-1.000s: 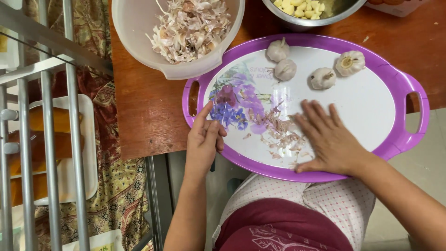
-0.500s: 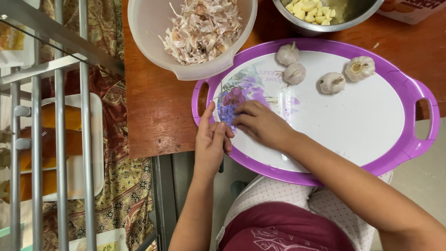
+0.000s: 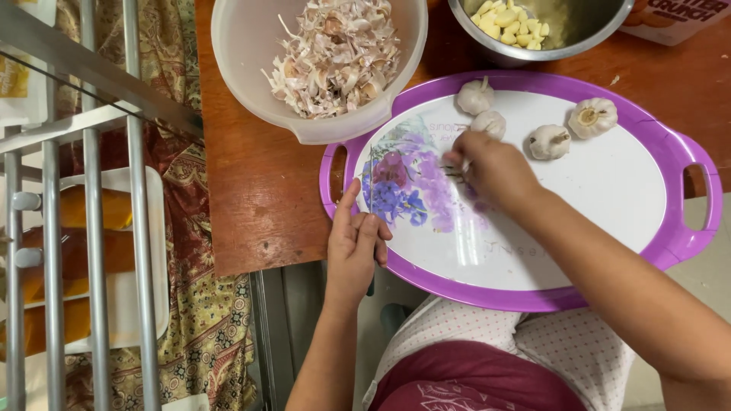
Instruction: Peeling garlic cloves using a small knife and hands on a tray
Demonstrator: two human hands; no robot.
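Looking down from a head camera, the view shows an oval tray (image 3: 670,221) with a purple rim and a white floor, its long axis running left to right across the near edge of a wooden table (image 3: 259,198). One handle points left, the other right, and a flower print covers the tray's left part.

The right hand (image 3: 495,169) reaches in from the near right and rests over the middle of the tray, fingers curled together as if pinching up small scraps; what it grips, if anything, cannot be told. The left hand (image 3: 356,247) lies at the tray's near left rim, fingers loosely bent with the fingertips resting on the rim, thumb pointing far toward the left handle. It grasps nothing.

Four whole garlic bulbs sit along the far side of the tray. One bulb (image 3: 476,97) lies farthest, a second bulb (image 3: 489,122) just beyond the right hand's knuckles, a third bulb (image 3: 550,141) to the right, and a fourth bulb (image 3: 593,117) further right with its cut stem end facing up.

Beyond the tray on the left stands a pale plastic bowl (image 3: 251,68) heaped with papery garlic skins (image 3: 335,53). To the right, a metal bowl (image 3: 533,52) holds peeled cloves (image 3: 509,21).
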